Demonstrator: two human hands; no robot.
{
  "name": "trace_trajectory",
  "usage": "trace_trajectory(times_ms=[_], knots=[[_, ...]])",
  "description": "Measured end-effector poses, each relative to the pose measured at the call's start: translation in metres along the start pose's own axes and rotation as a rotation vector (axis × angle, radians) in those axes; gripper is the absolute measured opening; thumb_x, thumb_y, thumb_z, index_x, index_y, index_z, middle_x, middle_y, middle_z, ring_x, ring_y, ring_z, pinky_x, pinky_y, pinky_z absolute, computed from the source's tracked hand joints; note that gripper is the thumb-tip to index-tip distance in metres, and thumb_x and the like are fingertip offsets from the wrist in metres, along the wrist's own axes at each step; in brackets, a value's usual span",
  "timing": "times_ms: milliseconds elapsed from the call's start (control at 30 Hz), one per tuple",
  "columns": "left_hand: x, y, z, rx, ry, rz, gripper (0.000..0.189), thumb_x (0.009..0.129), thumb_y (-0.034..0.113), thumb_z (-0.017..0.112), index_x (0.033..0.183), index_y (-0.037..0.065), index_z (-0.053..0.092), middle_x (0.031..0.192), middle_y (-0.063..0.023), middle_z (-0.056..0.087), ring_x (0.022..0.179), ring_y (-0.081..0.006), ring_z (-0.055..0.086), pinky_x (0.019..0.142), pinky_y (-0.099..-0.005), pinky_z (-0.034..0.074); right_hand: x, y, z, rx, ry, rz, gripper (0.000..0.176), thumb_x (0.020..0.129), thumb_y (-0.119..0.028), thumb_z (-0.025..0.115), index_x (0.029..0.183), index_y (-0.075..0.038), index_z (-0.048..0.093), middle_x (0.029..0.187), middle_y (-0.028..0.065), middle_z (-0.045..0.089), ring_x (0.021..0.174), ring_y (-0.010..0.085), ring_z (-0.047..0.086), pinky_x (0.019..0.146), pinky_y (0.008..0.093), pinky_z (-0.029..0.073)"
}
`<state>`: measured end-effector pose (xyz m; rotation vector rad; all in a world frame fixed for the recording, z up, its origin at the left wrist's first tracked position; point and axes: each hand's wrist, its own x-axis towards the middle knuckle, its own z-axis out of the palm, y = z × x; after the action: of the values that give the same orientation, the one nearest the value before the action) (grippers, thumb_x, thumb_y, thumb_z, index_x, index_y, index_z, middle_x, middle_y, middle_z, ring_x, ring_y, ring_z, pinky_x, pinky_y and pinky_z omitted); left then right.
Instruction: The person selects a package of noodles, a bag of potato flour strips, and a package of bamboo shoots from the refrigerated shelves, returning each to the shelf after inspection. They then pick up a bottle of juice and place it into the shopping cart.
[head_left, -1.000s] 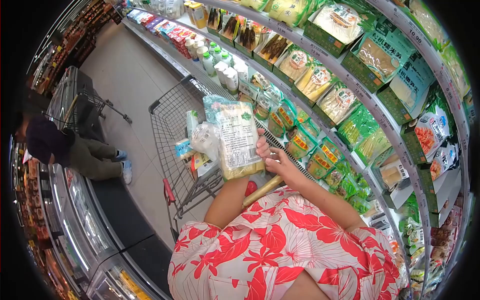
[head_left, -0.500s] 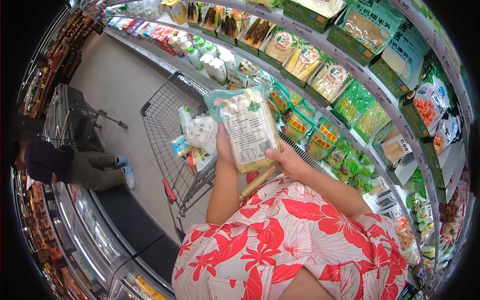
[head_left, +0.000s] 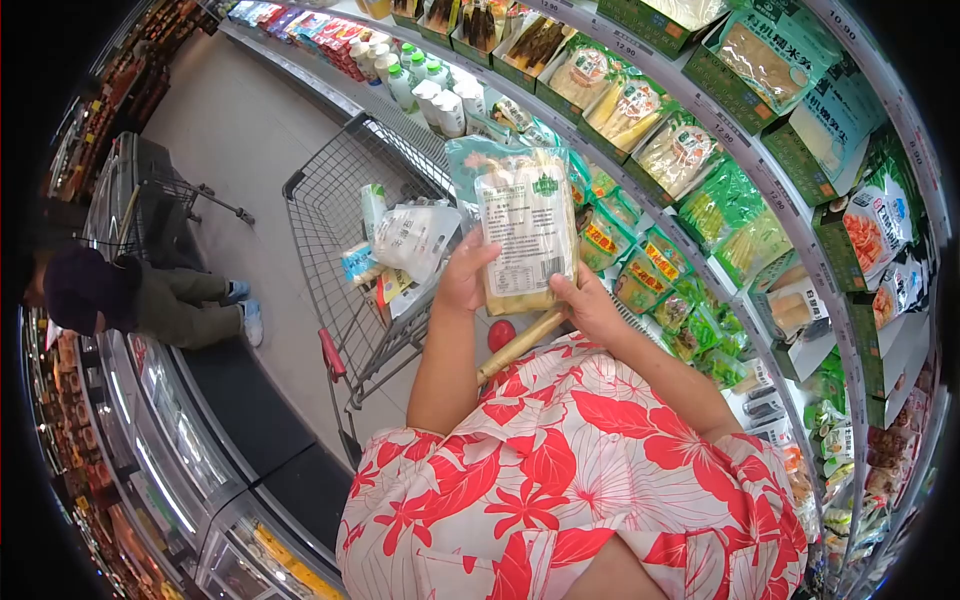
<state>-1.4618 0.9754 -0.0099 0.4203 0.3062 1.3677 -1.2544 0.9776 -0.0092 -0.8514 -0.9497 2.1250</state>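
A clear plastic food package [head_left: 525, 225] with a white printed label and barcode is held up in front of my chest, its label side facing me. My left hand [head_left: 466, 272] grips its left edge, thumb lying over the label. My right hand [head_left: 592, 305] pinches the lower right corner, thumb on the front beside the barcode. Pale yellowish food shows at the package's edges; its exact kind is hard to tell. Below it, a tan rod-like piece [head_left: 522, 345] runs down toward my patterned clothing.
A shopping cart [head_left: 330, 180] with a white plastic bag [head_left: 415, 240] and packaged goods stands ahead-left. Refrigerated shelves [head_left: 720, 150] of packaged vegetables curve along the right. Another person [head_left: 150, 300] is at the left beside a freezer case [head_left: 180, 430] and a second cart [head_left: 150, 210].
The package has moved slightly right and up and turned more upright. My left thumb now lies over its front. The view has shifted a little.
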Motion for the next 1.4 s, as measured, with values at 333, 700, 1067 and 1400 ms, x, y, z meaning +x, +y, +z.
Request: trace_trajectory(times_ms=[333, 700, 1067, 1400], knots=[[0.001, -0.004, -0.003, 0.025, 0.03, -0.019, 0.054, 0.084, 0.003, 0.058, 0.135, -0.003, 0.041, 0.126, -0.0158, 0.057, 0.113, -0.0256, 0.058, 0.098, -0.0378, 0.047, -0.006, -0.008, 0.007, 0.028, 0.053, 0.026, 0.048, 0.095, -0.025, 0.058, 0.134, -0.003, 0.039, 0.124, 0.0077, 0.055, 0.113, 0.0167, 0.053, 0.097, 0.0319, 0.043], [0.002, -0.005, -0.004, 0.044, 0.045, -0.03, 0.06, 0.076, 0.001, 0.058, 0.133, -0.005, 0.04, 0.123, -0.0179, 0.057, 0.112, -0.0281, 0.059, 0.096, -0.0381, 0.048, 0.0, 0.004, -0.011, 0.182, 0.012, 0.035, 0.046, 0.1, -0.036, 0.042, 0.136, -0.007, 0.04, 0.132, 0.0106, 0.051, 0.121, 0.0237, 0.051, 0.102, 0.0422, 0.042], [0.003, -0.005, -0.004, 0.041, 0.06, -0.035, 0.06, 0.074, 0.0, 0.058, 0.132, -0.004, 0.042, 0.123, -0.0166, 0.058, 0.11, -0.0273, 0.06, 0.096, -0.0377, 0.048, 0.0, 0.003, -0.008, 0.19, 0.042, 0.047, 0.046, 0.101, -0.035, 0.037, 0.135, -0.004, 0.041, 0.133, 0.0106, 0.051, 0.122, 0.0239, 0.051, 0.105, 0.0403, 0.04], [0.006, -0.008, -0.008, 0.06, 0.083, -0.023, 0.058, 0.075, 0.0, 0.055, 0.132, -0.001, 0.044, 0.122, -0.0154, 0.058, 0.111, -0.0266, 0.06, 0.097, -0.0373, 0.047, 0.0, 0.0, -0.004, 0.2, 0.075, 0.071, 0.049, 0.102, -0.039, 0.032, 0.137, -0.005, 0.041, 0.133, 0.0095, 0.052, 0.122, 0.0215, 0.051, 0.104, 0.0398, 0.039]])
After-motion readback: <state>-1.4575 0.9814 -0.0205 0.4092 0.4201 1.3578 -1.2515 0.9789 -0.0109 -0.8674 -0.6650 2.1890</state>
